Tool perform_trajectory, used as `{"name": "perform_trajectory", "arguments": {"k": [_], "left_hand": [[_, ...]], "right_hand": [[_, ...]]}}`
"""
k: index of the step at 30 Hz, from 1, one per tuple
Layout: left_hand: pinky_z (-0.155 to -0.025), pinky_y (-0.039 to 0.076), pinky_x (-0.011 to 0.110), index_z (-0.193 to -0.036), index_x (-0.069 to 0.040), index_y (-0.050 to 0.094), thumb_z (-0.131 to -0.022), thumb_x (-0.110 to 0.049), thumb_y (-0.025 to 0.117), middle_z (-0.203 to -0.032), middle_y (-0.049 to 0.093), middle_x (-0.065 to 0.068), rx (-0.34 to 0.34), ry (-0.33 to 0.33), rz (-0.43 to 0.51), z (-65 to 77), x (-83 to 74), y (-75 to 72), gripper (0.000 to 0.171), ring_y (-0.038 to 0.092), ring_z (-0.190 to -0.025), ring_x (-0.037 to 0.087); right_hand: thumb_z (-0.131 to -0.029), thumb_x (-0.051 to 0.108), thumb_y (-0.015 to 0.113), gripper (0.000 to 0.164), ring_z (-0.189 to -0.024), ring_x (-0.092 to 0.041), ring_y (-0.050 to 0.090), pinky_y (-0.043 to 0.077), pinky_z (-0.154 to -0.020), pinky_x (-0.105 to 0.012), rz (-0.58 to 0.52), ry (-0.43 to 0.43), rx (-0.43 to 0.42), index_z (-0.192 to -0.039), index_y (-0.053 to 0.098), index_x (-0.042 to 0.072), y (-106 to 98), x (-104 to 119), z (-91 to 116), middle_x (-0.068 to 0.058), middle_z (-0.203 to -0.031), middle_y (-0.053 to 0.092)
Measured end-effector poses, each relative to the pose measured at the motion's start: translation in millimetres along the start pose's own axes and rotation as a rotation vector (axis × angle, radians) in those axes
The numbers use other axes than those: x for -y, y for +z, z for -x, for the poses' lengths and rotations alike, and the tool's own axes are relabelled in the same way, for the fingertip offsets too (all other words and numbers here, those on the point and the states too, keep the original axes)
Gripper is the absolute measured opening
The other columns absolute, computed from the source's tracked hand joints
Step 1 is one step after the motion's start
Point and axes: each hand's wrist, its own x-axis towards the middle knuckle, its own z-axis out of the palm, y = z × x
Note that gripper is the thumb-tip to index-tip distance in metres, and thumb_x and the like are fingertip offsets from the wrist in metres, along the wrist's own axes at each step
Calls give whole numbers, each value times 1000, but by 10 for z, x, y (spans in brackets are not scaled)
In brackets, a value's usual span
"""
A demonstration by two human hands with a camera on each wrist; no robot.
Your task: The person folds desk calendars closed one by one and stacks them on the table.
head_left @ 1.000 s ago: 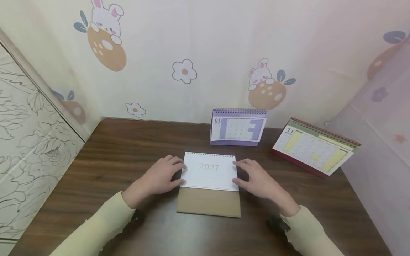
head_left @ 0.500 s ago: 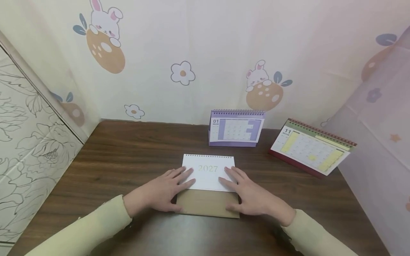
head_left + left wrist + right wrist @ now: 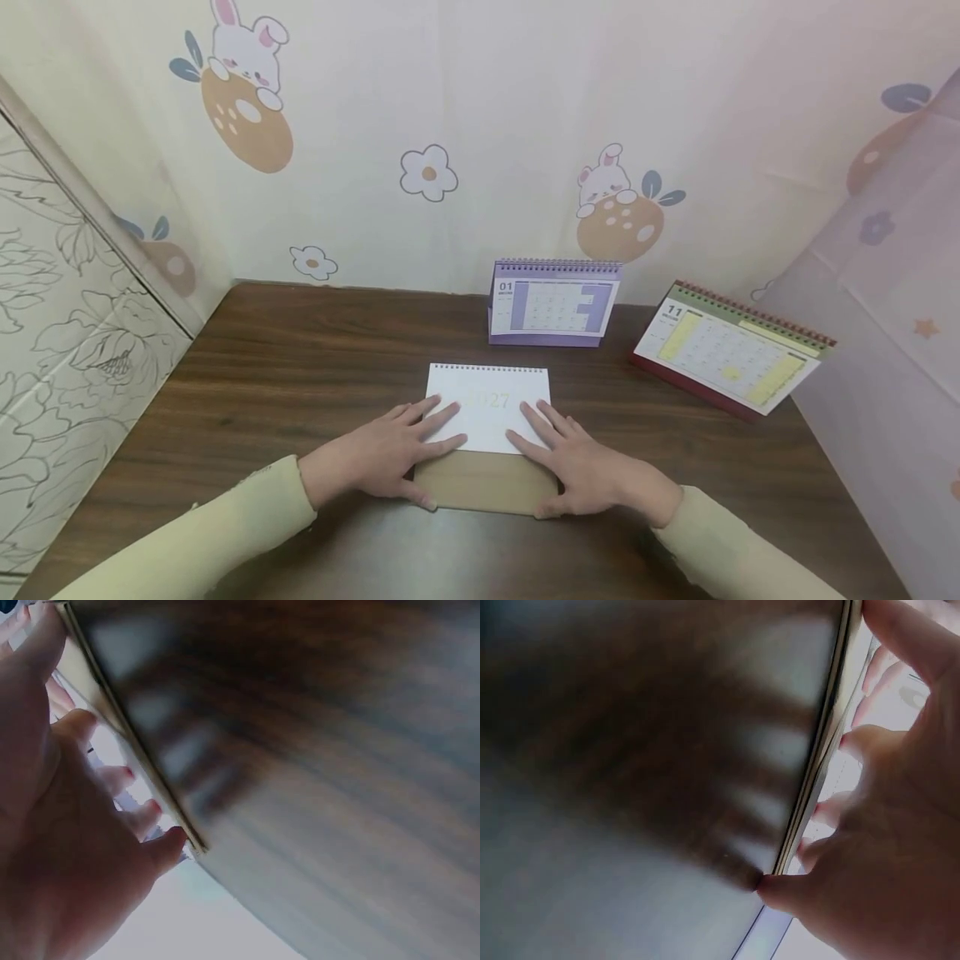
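Note:
A white desk calendar [image 3: 489,385], its cover marked 2027 in pale gold, lies folded down on the table in the head view. Below the cover shows its brown cardboard base [image 3: 483,481]. With fingers spread and straight, my left hand [image 3: 393,454] rests on the calendar's left part, hiding some of the print. On the right part lies my right hand [image 3: 588,468], also with fingers spread. Both thumbs reach the base's near edge. Each wrist view shows the board's edge [image 3: 127,733] beside the fingers; the right one shows stacked board layers [image 3: 808,780].
Behind stands a purple calendar [image 3: 553,304] showing 01. Farther right, a calendar with a red base [image 3: 731,350] shows 11 and stands turned. The dark wooden table [image 3: 300,350] meets a bunny-print curtain [image 3: 360,100] at the back and a flower-patterned panel [image 3: 67,317] at left.
Both hands have moved from the calendar's side edges inward onto its cover, fingers spreading. The thumbs have come down to the base's near edge. The other calendars have stayed put.

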Motion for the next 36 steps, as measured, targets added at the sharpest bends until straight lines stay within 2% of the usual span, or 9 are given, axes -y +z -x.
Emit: {"name": "perform_trajectory", "arguments": {"k": [10, 13, 17, 21, 24, 27, 29, 33, 36], "left_hand": [[-111, 28, 59, -159, -33, 20, -84, -73, 58, -167, 1, 6, 88, -73, 62, -29, -32, -46, 93, 3, -151, 36], [-109, 32, 59, -158, -31, 28, -87, -66, 62, -167, 9, 6, 47, -75, 77, -43, -16, -63, 87, 10, -150, 35], [-107, 37, 55, -150, -23, 47, -90, -57, 66, -160, 31, 5, -40, -101, 99, -61, 15, -126, 71, 30, -145, 32], [-96, 49, 47, -132, -16, 65, -91, -49, 69, -138, 58, 6, -139, -181, 97, -64, 45, -183, 52, 54, -122, 26], [-75, 54, 36, -118, -15, 70, -91, -42, 71, -107, 66, 2, -212, -299, 99, -71, 78, -187, 39, 60, -90, 17], [-57, 46, 31, -105, -13, 69, -91, -39, 72, -79, 59, -4, -231, -439, 214, -74, 113, -173, 30, 52, -67, 13], [-53, 43, 30, -99, -14, 67, -92, -40, 71, -69, 56, -5, -209, -512, 317, -72, 135, -158, 27, 50, -59, 12], [-52, 41, 31, -88, -15, 63, -94, -42, 67, -61, 54, -4, -143, -575, 453, -70, 184, -121, 27, 51, -55, 14], [-54, 41, 31, -81, -16, 62, -95, -44, 64, -61, 54, -3, -126, -581, 493, -87, 214, -108, 31, 51, -55, 14]], "right_hand": [[-84, 59, 71, 98, -149, -41, -6, 19, -108, -71, -2, 16, 24, -160, 21, 23, -26, -4, -20, -15, -166, -6], [-83, 56, 74, 95, -149, -42, 1, 20, -109, -68, 11, 8, -18, -159, 27, 22, -42, -9, -23, -15, -166, 2], [-85, 52, 74, 83, -148, -39, 15, 26, -112, -59, 18, 20, -96, -154, 40, 20, -75, -25, -21, -14, -164, 19], [-89, 44, 74, 67, -142, -33, 33, 36, -109, -49, -5, 80, -189, -145, 54, 14, -112, -41, 2, -12, -155, 39], [-88, 38, 76, 58, -134, -30, 44, 43, -105, -46, -14, 155, -252, -137, 61, 10, -137, -55, 33, -12, -147, 49], [-87, 32, 78, 54, -123, -29, 53, 47, -100, -47, -37, 243, -299, -132, 64, 7, -140, -70, 64, -12, -135, 58], [-88, 28, 78, 48, -107, -23, 60, 52, -92, -43, -81, 300, -318, -128, 65, 6, -134, -84, 69, -9, -120, 65], [-90, 26, 76, 23, -70, -13, 56, 52, -65, -32, -201, 389, -317, -106, 70, 10, -140, -118, 47, 4, -80, 62], [-93, 28, 72, 14, -58, -13, 50, 45, -56, -30, -260, 413, -289, -88, 68, 15, -146, -161, 5, 6, -64, 54]]}}
